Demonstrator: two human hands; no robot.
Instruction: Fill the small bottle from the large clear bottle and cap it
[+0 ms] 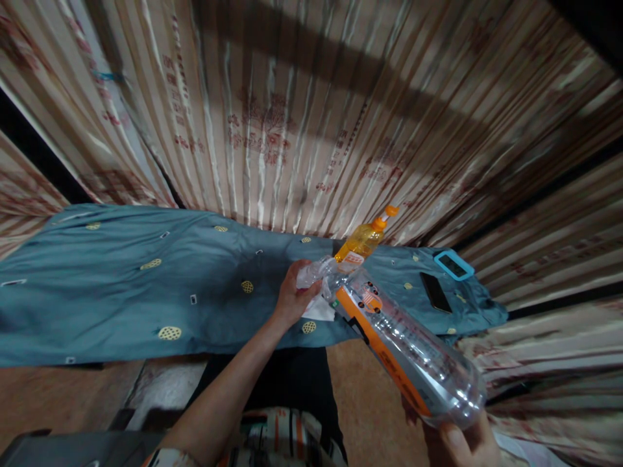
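Observation:
A large clear plastic bottle [403, 344] with an orange label lies tilted in the air, its base toward me. My right hand [462, 441] grips that base at the lower right. My left hand [294, 295] is closed around the bottle's neck end, with a white tissue or cloth [318, 310] under the fingers. Just behind the neck stands a yellow-orange squeeze bottle [363, 241] with an orange cap, on the blue-green patterned cloth [146, 285] that covers the table.
Two phones lie at the cloth's right end: a dark one [435, 292] and one in a light blue case [453, 264]. Beige striped curtains [292, 110] hang behind the table. A brown floor shows below, and my lap is at the bottom.

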